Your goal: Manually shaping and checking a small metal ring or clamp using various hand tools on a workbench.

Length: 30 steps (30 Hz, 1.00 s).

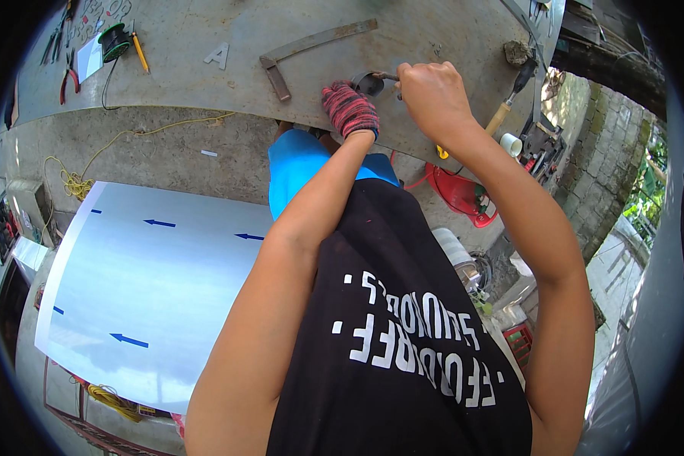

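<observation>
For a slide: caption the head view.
Red-black gloved left hand at a dark, round, hollow piece, bare right hand gripping a thin rod, over a grey metal tabletop.

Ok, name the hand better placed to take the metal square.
Probably the left hand: it's beside the metal square, though holding a dark round piece; the right hand, farther off, holds a tool.

Grey metal worktable; concrete floor; blockwork at right; sunlit greenery.
</observation>
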Each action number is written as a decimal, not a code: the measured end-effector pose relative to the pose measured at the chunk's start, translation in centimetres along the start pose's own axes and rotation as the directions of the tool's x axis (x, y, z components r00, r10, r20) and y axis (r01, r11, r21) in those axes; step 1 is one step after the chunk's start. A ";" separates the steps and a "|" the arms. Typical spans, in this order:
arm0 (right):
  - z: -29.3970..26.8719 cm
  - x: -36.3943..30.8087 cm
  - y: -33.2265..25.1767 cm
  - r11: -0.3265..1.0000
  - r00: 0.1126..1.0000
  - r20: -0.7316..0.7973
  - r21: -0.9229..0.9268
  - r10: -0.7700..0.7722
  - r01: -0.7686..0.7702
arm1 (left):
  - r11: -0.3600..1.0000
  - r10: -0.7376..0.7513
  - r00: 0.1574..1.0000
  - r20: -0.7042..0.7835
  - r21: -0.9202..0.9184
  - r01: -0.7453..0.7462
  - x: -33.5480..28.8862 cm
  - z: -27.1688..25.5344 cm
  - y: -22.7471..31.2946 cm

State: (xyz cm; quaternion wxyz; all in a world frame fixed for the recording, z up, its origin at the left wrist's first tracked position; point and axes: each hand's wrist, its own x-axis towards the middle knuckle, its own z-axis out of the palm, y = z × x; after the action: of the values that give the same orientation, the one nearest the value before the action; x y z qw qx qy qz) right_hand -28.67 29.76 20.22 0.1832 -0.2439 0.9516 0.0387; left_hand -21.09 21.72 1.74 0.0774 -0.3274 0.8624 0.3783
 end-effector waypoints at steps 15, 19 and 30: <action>-0.1 -0.3 0.1 1.000 1.000 0.005 0.022 -0.007 0.007 | 0.996 0.055 0.997 0.058 0.072 -0.059 0.7 -0.4 -0.4; 0.2 -0.3 0.4 1.000 1.000 0.000 0.027 0.005 -0.005 | 0.980 0.063 0.992 0.109 0.179 -0.082 1.0 -0.7 -0.4; 0.0 -0.6 0.7 0.999 1.000 0.003 0.043 0.007 -0.008 | 0.958 0.171 0.971 0.170 0.200 -0.204 2.8 -1.5 -1.2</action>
State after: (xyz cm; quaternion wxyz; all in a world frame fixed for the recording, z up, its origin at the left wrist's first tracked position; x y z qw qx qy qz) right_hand -28.49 30.67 20.45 0.1897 -0.2362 0.9528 0.0192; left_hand -22.32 18.63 0.98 0.1412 -0.2042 0.9171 0.3118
